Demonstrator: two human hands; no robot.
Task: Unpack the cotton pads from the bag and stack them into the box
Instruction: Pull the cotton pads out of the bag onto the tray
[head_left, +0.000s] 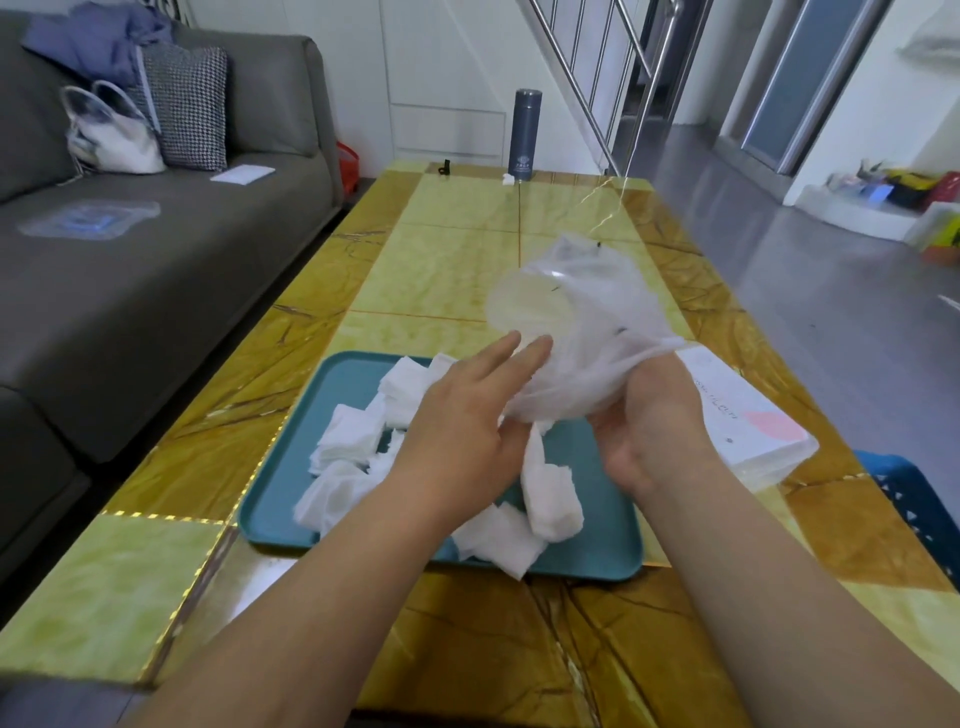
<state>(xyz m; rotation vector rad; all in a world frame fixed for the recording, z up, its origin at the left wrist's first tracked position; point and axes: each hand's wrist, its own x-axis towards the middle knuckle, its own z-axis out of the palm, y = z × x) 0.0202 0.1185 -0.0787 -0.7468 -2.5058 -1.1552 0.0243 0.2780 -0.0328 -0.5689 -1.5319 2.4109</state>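
A thin translucent plastic bag (576, 322) is held up over the teal tray (280, 499), mouth down. My right hand (660, 415) grips its lower part from the right. My left hand (467, 421) has straight fingers that touch the bag's left side. Several white cotton pads (348, 441) lie scattered in the tray, and a clump of pads (550, 499) hangs or falls just below the bag. A white box with a pink mark (748, 421) lies on the table to the right of my right hand, partly hidden by it.
The yellow-brown marble-pattern table (447, 265) carries a dark flask (525, 135) at its far end. A grey sofa (156, 249) with a handbag and cushion runs along the left. A blue crate (914, 499) stands at the table's right edge.
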